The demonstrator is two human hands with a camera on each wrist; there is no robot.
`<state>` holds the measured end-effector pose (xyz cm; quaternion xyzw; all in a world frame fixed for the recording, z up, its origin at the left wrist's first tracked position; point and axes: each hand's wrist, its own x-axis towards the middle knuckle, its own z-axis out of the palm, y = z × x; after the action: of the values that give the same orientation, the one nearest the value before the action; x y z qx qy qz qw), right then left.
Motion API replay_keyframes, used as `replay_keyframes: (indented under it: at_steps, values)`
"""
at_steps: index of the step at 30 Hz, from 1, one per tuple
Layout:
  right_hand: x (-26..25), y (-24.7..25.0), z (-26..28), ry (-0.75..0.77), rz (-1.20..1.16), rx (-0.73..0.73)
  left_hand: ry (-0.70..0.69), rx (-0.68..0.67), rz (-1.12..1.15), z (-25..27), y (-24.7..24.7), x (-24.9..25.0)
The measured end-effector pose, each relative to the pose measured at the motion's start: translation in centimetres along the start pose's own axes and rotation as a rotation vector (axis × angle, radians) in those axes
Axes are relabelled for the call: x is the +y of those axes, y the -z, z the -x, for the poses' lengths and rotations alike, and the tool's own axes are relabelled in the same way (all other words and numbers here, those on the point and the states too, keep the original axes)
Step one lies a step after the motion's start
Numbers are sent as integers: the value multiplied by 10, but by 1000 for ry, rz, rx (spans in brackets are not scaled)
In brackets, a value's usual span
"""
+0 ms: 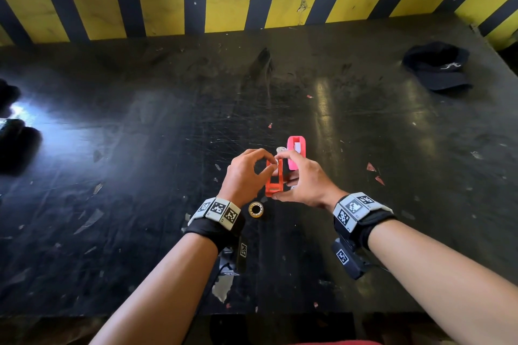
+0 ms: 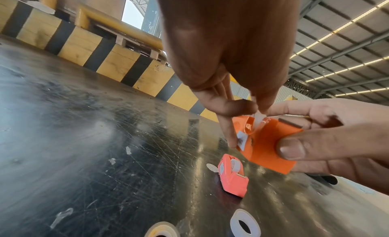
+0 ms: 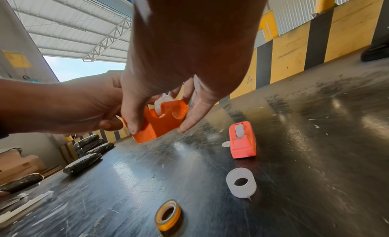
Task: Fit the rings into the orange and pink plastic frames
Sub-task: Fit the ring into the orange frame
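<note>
Right hand (image 1: 304,180) gripping the orange frame (image 1: 274,179) above the table (image 1: 140,148), left hand (image 1: 246,173) pinching a white ring (image 3: 161,104) in its slot, pink frame (image 1: 296,152) lying just beyond, yellow tape roll (image 1: 255,209) and white roll (image 3: 241,182) lying nearby.

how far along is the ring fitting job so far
Done: the pink plastic frame on the table already holds a white ring. In hand: right hand holds the orange plastic frame; left hand seats a white ring. Left: a white plastic ring and yellow-cored tape ring lie loose.
</note>
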<state>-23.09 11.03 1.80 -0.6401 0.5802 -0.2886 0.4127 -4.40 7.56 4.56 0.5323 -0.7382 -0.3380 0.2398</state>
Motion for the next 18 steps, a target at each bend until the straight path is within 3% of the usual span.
replay_keyframes:
  at_steps: [10,18]
  values:
    - [9,7,-2,-65,-37,-9,67,-303,204,7,8,2]
    - [3,10,1,-103,-14,-12,62,-411,259,12,16,-3]
